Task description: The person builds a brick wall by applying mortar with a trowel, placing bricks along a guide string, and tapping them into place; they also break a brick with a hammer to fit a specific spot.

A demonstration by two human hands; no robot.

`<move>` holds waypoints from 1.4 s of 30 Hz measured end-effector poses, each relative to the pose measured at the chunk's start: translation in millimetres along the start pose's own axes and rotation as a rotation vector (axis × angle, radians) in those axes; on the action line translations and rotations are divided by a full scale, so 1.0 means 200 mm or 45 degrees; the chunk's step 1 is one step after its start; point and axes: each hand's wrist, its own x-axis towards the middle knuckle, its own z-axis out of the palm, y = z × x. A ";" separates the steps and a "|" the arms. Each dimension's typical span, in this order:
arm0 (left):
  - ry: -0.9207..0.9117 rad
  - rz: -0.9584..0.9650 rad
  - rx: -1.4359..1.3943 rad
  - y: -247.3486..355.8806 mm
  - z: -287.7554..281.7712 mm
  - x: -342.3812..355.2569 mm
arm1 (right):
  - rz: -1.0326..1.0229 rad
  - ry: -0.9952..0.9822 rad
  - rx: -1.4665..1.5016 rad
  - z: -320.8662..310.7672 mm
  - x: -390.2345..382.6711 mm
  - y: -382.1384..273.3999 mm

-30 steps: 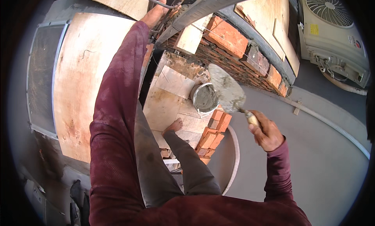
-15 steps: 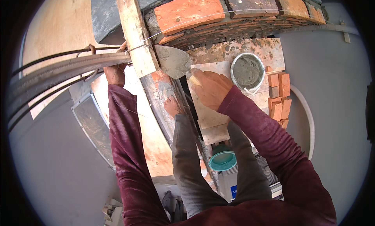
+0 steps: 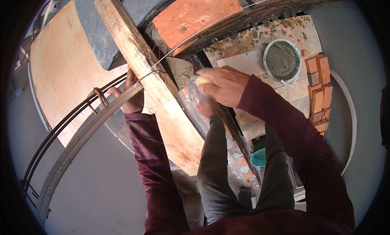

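While the right hand (image 3: 224, 85) closes around the pale handle of a trowel (image 3: 181, 71), the blade, loaded with grey mortar, points away from the knuckles toward a slanting wooden plank (image 3: 140, 60) and lies just below an orange brick (image 3: 195, 13) at the top of a curved brick wall. On the far side of that plank, the left hand (image 3: 132, 97) is curled around steel bars (image 3: 77, 117) that sweep out to the person's left in an arc; its fingers are wrapped tight, with the thumb side partly hidden behind the wood. A thin taut string (image 3: 211, 28) runs across the brick and meets the plank just above the left hand. Beyond the right hand, further to the right, a round bucket (image 3: 282, 60) holding grey mortar sits on mortar-stained boards (image 3: 260, 38), and a small stack of bricks (image 3: 319, 88) stands just beside the bucket, near the right forearm. A white hose (image 3: 352, 113) curves along the outside of that stack. Below the right wrist, between the person's knees, a teal container (image 3: 258, 158) shows in part. Wide plywood sheeting (image 3: 65, 68) spreads out past the left hand.
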 end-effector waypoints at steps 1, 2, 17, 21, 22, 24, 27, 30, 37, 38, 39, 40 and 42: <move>0.003 -0.020 -0.012 -0.04 -0.04 0.02 | 0.008 -0.059 -0.087 0.01 -0.02 -0.01; -0.019 -0.016 -0.069 -0.05 -0.04 0.04 | -0.029 0.119 -0.138 0.06 -0.08 -0.05; -0.111 0.088 -0.138 -0.12 -0.06 0.07 | -0.143 0.204 -0.667 0.14 0.04 -0.17; -0.178 0.093 -0.148 -0.14 -0.10 0.09 | -0.063 0.247 -0.643 0.16 -0.03 -0.21; -0.146 0.098 -0.182 -0.14 -0.11 0.07 | -0.051 0.272 -0.644 0.17 -0.07 -0.23; -0.099 0.105 -0.176 -0.16 -0.10 0.08 | 0.000 0.183 -0.702 0.18 -0.12 -0.24; 0.014 0.138 -0.027 -0.21 -0.11 0.00 | -0.001 0.179 -0.704 0.23 -0.06 -0.24; 0.445 0.029 -0.022 -0.20 0.00 -0.22 | 0.192 0.041 -0.653 0.24 0.07 -0.27; 0.368 -0.043 0.126 -0.23 0.00 -0.60 | 0.302 0.190 -0.518 0.27 -0.22 -0.20; 0.398 0.032 0.174 -0.18 0.03 -0.60 | 0.259 0.193 -0.493 0.25 -0.29 -0.16; 0.429 0.106 0.223 -0.14 0.07 -0.58 | 0.214 0.194 -0.469 0.23 -0.33 -0.12; 0.488 0.187 0.212 -0.10 0.11 -0.56 | 0.177 0.172 -0.475 0.22 -0.36 -0.10; 0.507 0.315 0.247 -0.06 0.18 -0.50 | 0.008 0.228 -0.577 0.27 -0.33 -0.02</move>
